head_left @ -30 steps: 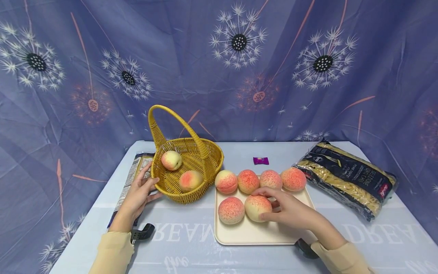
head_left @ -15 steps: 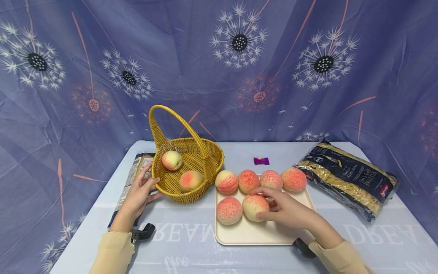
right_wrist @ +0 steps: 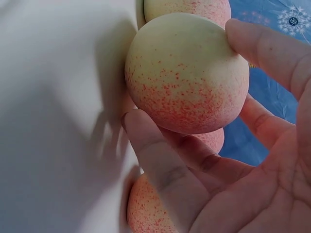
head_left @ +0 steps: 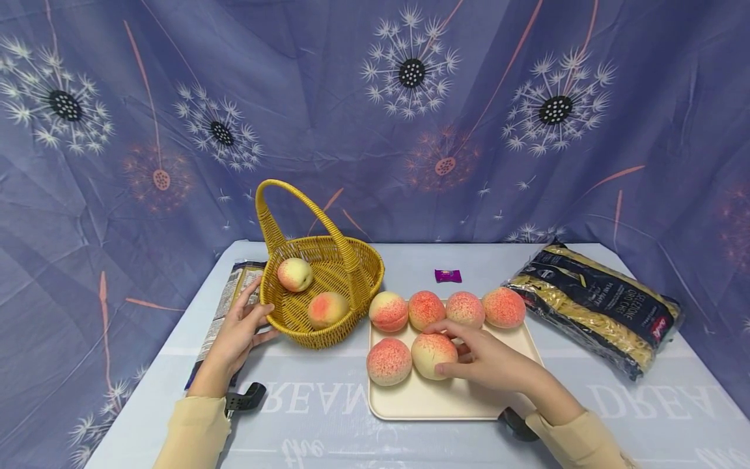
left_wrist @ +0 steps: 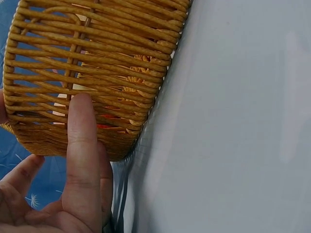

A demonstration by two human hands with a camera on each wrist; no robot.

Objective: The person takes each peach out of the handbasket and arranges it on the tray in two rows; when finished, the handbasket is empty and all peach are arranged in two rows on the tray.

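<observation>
My right hand (head_left: pixel 469 355) grips a pale peach (head_left: pixel 432 355) (right_wrist: pixel 187 73) on the cream tray (head_left: pixel 445 404), thumb under one side and fingers over the other. Another peach (head_left: pixel 388 361) lies just left of it, and several more (head_left: pixel 446 309) line the tray's far edge. My left hand (head_left: pixel 243 326) rests against the left wall of the yellow wicker basket (head_left: pixel 351 260) (left_wrist: pixel 97 63), straight fingers (left_wrist: pixel 82 145) pressed on the weave. Two peaches (head_left: pixel 294 274) (head_left: pixel 327 309) lie inside the basket.
A dark bag of pasta (head_left: pixel 592 306) lies at the right of the table. A small purple wrapper (head_left: pixel 448 275) sits behind the tray. A flat package (head_left: pixel 225 306) lies under my left hand. Patterned blue cloth hangs behind the table.
My right hand has slid the held peach slightly left on the tray, nudging the neighbouring peach left with it. The left hand and basket stay still.
</observation>
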